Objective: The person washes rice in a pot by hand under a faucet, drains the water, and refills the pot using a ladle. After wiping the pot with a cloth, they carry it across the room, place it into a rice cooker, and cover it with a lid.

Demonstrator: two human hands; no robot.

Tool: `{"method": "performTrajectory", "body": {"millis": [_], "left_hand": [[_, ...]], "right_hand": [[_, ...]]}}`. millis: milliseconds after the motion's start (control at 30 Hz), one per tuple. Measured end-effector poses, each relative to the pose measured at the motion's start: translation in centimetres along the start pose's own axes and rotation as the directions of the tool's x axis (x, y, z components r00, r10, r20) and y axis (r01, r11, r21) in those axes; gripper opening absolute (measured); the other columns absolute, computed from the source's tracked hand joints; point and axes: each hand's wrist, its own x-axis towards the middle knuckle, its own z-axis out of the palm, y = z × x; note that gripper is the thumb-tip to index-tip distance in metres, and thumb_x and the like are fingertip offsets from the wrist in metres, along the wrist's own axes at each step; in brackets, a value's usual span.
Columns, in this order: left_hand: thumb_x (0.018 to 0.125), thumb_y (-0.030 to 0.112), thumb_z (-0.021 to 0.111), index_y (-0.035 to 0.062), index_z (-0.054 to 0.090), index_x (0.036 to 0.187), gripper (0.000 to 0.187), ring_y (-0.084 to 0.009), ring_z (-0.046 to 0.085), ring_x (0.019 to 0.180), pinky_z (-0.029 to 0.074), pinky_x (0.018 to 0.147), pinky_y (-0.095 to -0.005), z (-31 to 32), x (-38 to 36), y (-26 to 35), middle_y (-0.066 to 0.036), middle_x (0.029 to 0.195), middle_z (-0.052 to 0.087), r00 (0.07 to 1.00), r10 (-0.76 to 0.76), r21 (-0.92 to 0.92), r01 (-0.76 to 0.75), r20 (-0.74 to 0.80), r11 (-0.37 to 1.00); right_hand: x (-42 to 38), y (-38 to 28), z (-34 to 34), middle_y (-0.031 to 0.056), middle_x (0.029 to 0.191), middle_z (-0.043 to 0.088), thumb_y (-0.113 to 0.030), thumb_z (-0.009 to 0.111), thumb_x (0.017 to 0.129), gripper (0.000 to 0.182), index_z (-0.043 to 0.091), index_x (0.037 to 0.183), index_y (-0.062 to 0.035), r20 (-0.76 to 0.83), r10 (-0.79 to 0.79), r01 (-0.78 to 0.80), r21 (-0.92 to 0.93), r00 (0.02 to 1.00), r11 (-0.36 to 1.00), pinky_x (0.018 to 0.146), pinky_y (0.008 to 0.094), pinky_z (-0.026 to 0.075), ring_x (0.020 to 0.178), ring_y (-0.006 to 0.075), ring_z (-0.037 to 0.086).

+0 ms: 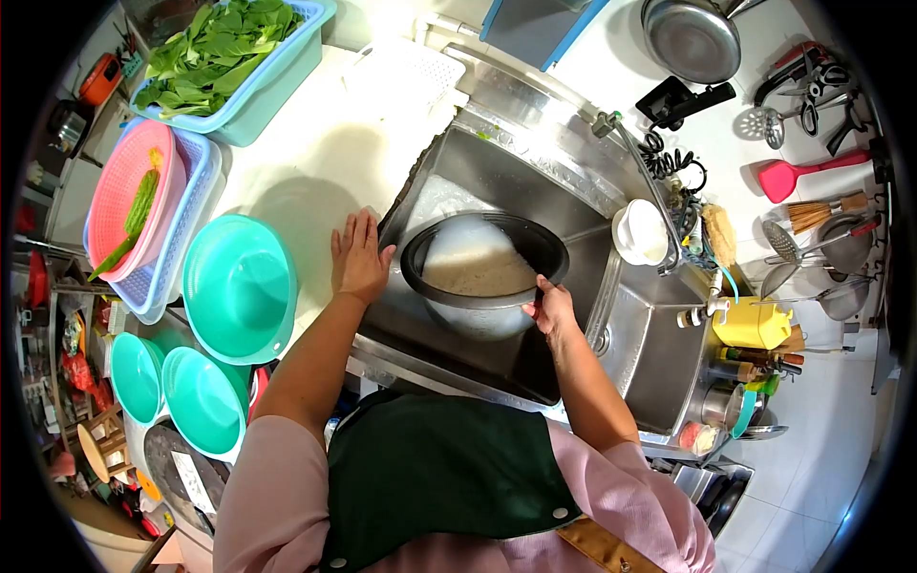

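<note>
Gripping pot (482, 272) rim, right hand (552, 307); left hand (359, 256) flat on counter (315, 162).

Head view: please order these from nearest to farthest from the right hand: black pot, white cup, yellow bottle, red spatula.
From the right hand:
1. Black pot, gripped at its rim, in the sink.
2. White cup, on the sink's edge.
3. Yellow bottle, beside the tap.
4. Red spatula, on the far counter.

My right hand (552, 307) grips the near rim of the pot (482, 272), which sits in the sink (573, 181); my left hand (359, 256) lies flat on the counter (325, 162) just left of the pot. Left of that hand sits a bowl (239, 286), with two baskets (158, 215) beyond it. Right of my right hand, a cup (638, 232) rests on the sink's edge.
</note>
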Motion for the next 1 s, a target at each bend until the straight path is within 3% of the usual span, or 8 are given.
{"method": "performTrajectory", "body": {"millis": [133,200,300,733,933,1000], "left_hand": [[0.084,0.037,0.041,0.0018,0.028,0.128,0.058,-0.0261,0.020,0.125,0.014,0.101,-0.0446,0.17,0.02,-0.05,-0.008,0.135,0.023,1.000,0.006,0.001,-0.006,-0.006,1.000],[0.084,0.037,0.041,0.0019,0.027,0.128,0.058,-0.0262,0.019,0.125,0.013,0.101,-0.0447,0.09,0.05,0.02,-0.008,0.135,0.023,1.000,-0.001,0.000,0.001,0.004,1.000],[0.084,0.037,0.041,0.0019,0.026,0.129,0.059,-0.0264,0.019,0.125,0.013,0.102,-0.0447,0.14,0.07,-0.03,-0.008,0.135,0.022,1.000,-0.002,-0.001,0.002,0.013,1.000],[0.084,0.037,0.040,0.0021,0.024,0.129,0.060,-0.0259,0.018,0.126,0.012,0.102,-0.0444,0.04,0.03,0.04,-0.008,0.136,0.021,1.000,-0.007,0.006,0.007,0.031,1.000],[0.084,0.038,0.040,0.0022,0.024,0.129,0.060,-0.0261,0.018,0.125,0.012,0.102,-0.0445,0.18,0.06,-0.02,-0.008,0.136,0.021,1.000,-0.004,0.009,0.004,0.029,1.000],[0.084,0.038,0.039,0.0021,0.024,0.129,0.060,-0.0261,0.018,0.125,0.013,0.102,-0.0447,0.15,0.09,0.01,-0.008,0.136,0.021,1.000,-0.005,0.011,0.004,0.023,1.000]], "right_hand": [[0.12,0.04,-0.24,0.0177,0.104,0.050,-0.019,0.053,0.082,0.069,0.007,0.129,0.0029,-0.004,0.001,-0.001,-0.009,1.000,1.000,0.042,0.0284,0.048,0.056,0.0198,0.054],[0.25,-0.27,-0.31,0.0185,0.106,0.049,-0.018,0.053,0.082,0.074,0.001,0.130,0.0029,0.071,0.017,-0.015,-0.033,0.997,0.999,0.041,0.0282,0.048,0.058,0.0199,0.055],[0.20,-0.25,0.24,0.0178,0.104,0.050,-0.018,0.054,0.082,0.074,0.001,0.130,0.0030,0.006,-0.005,0.005,-0.009,1.000,1.000,0.041,0.0280,0.048,0.058,0.0197,0.055],[0.31,-0.23,0.18,0.0158,0.098,0.052,-0.019,0.055,0.081,0.070,0.008,0.128,0.0036,0.003,-0.001,0.001,-0.021,1.000,1.000,0.040,0.0275,0.048,0.057,0.0193,0.055],[0.91,-0.24,0.07,0.0156,0.097,0.052,-0.019,0.055,0.081,0.068,0.011,0.128,0.0040,0.077,-0.010,0.011,-0.014,0.997,1.000,0.040,0.0276,0.048,0.056,0.0187,0.053],[0.89,-0.19,0.34,0.0156,0.097,0.052,-0.019,0.055,0.081,0.070,0.009,0.129,0.0033,0.015,-0.028,0.028,-0.020,1.000,0.999,0.040,0.0277,0.048,0.055,0.0186,0.053]]}}
